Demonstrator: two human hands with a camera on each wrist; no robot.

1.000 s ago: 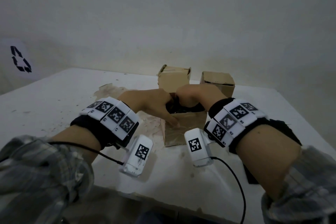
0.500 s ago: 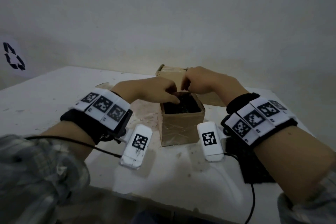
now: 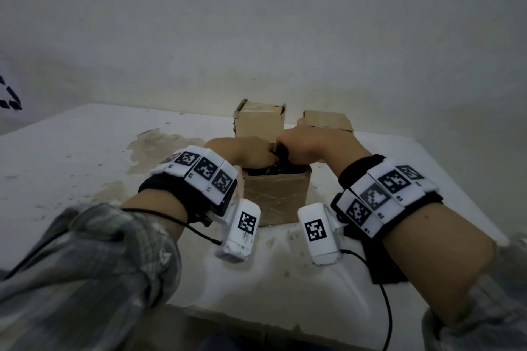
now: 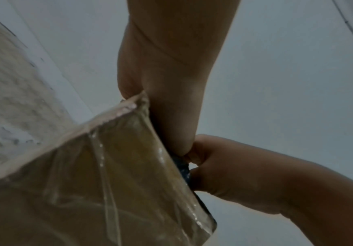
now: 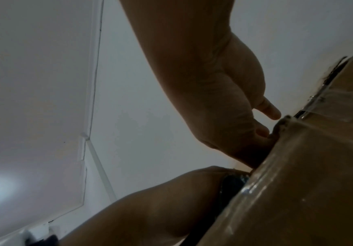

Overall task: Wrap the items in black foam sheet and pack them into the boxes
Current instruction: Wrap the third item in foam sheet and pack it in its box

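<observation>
An open, tape-wrapped cardboard box [image 3: 275, 196] stands at the table's middle, stuffed with crumpled black foam sheet [image 3: 281, 170]. Both hands meet knuckle to knuckle over its opening. My left hand [image 3: 251, 154] curls its fingers down inside the near-left rim onto the foam; the fingertips are hidden in the box. My right hand [image 3: 303, 148] pinches a fold of foam [image 4: 183, 166] at the box's top edge [image 4: 116, 114]. In the right wrist view the foam [image 5: 232, 184] shows between the left hand [image 5: 161, 208] and the box wall [image 5: 308, 174]. The wrapped item is hidden.
Two more cardboard boxes stand behind, one at centre [image 3: 260, 122] and one to the right [image 3: 328, 122]. A flat black foam sheet [image 3: 380, 262] lies on the white table [image 3: 85, 157] under my right forearm. The table's front edge is close below my wrists.
Half a second ago both hands were raised at the box's far rim. They have since come down and together into the opening, onto the foam.
</observation>
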